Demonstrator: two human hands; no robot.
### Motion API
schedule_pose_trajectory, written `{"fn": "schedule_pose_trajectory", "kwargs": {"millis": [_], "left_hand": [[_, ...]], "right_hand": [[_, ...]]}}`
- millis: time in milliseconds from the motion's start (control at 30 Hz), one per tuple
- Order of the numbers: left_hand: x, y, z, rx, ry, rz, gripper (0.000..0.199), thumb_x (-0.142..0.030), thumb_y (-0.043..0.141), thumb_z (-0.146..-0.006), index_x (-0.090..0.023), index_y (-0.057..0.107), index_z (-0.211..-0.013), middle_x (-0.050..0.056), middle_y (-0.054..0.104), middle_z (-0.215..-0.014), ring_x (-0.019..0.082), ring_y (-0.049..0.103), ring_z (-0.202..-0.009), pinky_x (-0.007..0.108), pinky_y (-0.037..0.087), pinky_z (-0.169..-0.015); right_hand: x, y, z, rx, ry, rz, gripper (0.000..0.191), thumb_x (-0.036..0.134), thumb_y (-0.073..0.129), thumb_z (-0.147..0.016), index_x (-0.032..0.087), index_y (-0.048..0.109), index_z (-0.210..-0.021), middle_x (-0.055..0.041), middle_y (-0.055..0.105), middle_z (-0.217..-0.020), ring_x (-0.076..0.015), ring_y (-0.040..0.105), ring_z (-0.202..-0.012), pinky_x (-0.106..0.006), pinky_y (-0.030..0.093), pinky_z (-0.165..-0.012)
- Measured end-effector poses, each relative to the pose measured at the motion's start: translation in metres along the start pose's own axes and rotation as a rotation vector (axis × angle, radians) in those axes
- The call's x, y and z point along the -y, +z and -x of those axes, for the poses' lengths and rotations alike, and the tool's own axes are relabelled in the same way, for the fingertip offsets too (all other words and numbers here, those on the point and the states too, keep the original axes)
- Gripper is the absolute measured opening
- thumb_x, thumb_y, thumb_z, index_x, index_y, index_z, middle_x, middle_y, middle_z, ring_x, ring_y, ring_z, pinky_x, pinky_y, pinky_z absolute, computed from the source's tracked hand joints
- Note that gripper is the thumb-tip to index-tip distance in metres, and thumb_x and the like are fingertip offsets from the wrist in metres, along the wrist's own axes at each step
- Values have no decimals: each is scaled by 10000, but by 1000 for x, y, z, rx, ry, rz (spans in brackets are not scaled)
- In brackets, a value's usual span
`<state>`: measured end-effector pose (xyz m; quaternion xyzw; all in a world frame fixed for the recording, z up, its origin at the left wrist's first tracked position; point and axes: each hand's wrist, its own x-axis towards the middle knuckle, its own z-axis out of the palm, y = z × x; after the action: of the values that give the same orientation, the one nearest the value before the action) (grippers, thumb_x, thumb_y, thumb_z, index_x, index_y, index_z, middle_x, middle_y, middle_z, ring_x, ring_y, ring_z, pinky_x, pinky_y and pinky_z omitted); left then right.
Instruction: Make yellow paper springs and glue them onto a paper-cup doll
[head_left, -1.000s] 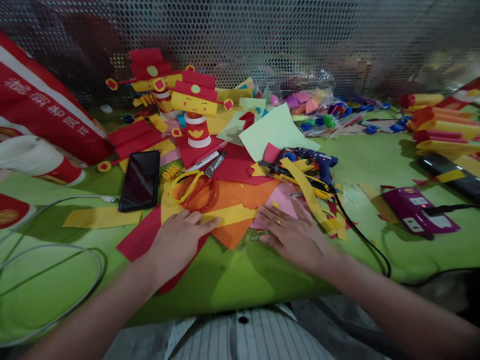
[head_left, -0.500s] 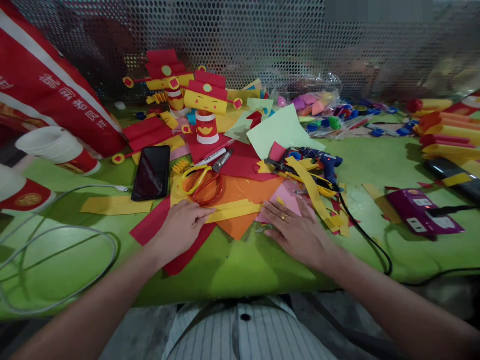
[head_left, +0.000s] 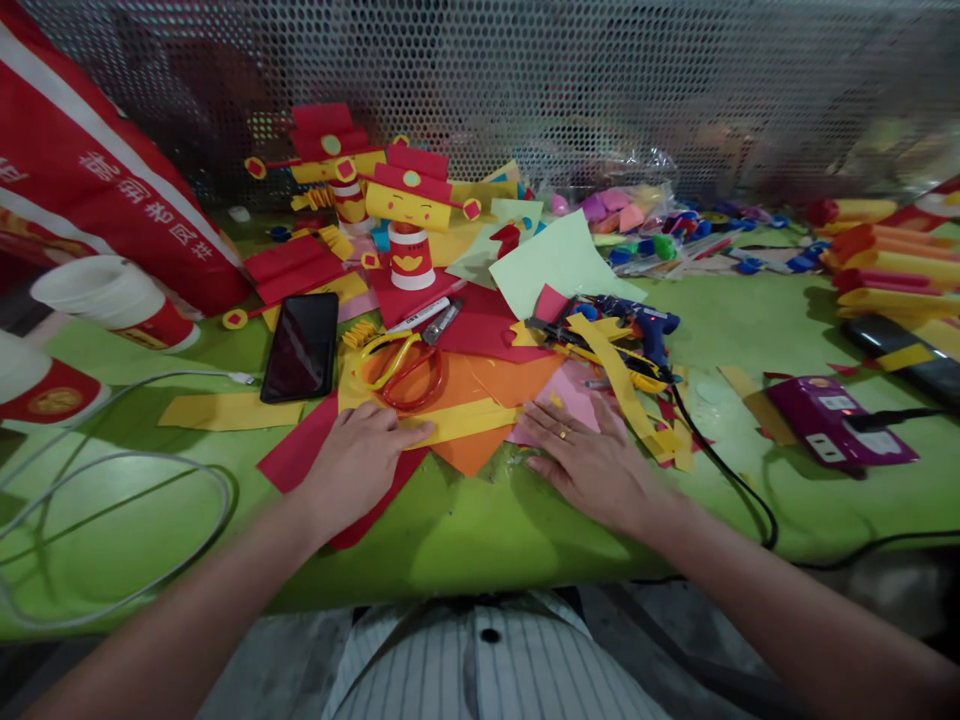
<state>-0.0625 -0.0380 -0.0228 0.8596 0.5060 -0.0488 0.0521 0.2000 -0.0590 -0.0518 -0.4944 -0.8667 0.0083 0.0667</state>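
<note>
A folded yellow paper strip (head_left: 469,421) lies across orange paper (head_left: 480,378). At its left end is my left hand (head_left: 360,455), with most fingers curled and one finger extended along the strip, pressing it down. My right hand (head_left: 581,455), wearing a ring, lies flat with its fingers stretched over the strip's right end and pink paper (head_left: 571,388). Scissors with one yellow and one red handle (head_left: 415,384) rest just beyond the strip. Red paper (head_left: 300,448) sticks out under my left hand.
A phone (head_left: 301,348), a white cable (head_left: 217,470) and paper cups (head_left: 120,300) are on the left. Behind stand paper figures (head_left: 409,205). To the right are a blue glue gun (head_left: 651,325), its black cord (head_left: 724,470) and a purple power socket (head_left: 836,425).
My left hand's finger has slid slightly right along the strip, which now looks flatter. My right hand stays about where it was. The whole view has shifted a little.
</note>
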Motion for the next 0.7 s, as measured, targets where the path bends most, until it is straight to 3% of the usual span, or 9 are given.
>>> {"fn": "schedule_pose_trajectory", "kwargs": {"millis": [167, 333, 433, 500, 600, 700], "left_hand": [[-9, -1, 9, -44, 33, -232, 463, -69, 380, -840, -267, 564, -1216, 93, 642, -837, 266, 563, -853, 421, 447, -731], [-28, -3, 11, -114, 57, -380, 432, -49, 361, -830, -151, 597, -1178, 166, 580, -1209, 326, 510, -1114, 478, 441, -852], [-42, 0, 8, -66, 117, -360, 423, -3, 349, -800, -35, 608, -1133, 204, 527, -1279, 310, 496, -1171, 417, 447, -910], [-52, 4, 6, -42, 84, -313, 427, -5, 354, -801, -11, 575, -1166, 221, 530, -1270, 288, 541, -1132, 361, 489, -860], [-65, 10, 3, -110, 54, -246, 414, -176, 366, -880, -8, 515, -1228, 235, 490, -1305, 297, 501, -1182, 383, 481, -888], [-74, 13, -1, -155, 70, -172, 534, -386, 332, -910, -10, 483, -1256, 239, 504, -1289, 315, 457, -1220, 435, 429, -951]], "right_hand": [[0, 1, 0, -11, -5, 14, 363, 325, 339, -922, 227, 541, -1207, -79, 526, -1304, -241, 471, -1218, -594, 191, -1033], [-1, 1, 0, -4, -12, 9, 359, 321, 338, -923, 224, 540, -1203, -75, 533, -1299, -238, 474, -1215, -606, 178, -1034], [-1, -1, -1, 9, -18, -2, 354, 313, 338, -924, 217, 546, -1193, -72, 532, -1299, -236, 469, -1220, -604, 192, -1028], [-1, -1, -2, 14, -22, -2, 348, 305, 350, -919, 220, 547, -1193, -72, 532, -1300, -236, 468, -1221, -595, 201, -1028], [-1, -1, -2, 9, -33, 3, 345, 295, 362, -912, 221, 545, -1196, -78, 539, -1293, -235, 474, -1215, -587, 209, -1027], [-1, 0, -2, -3, -35, 11, 347, 288, 365, -910, 216, 550, -1194, -86, 547, -1283, -237, 482, -1207, -586, 206, -1029]]}}
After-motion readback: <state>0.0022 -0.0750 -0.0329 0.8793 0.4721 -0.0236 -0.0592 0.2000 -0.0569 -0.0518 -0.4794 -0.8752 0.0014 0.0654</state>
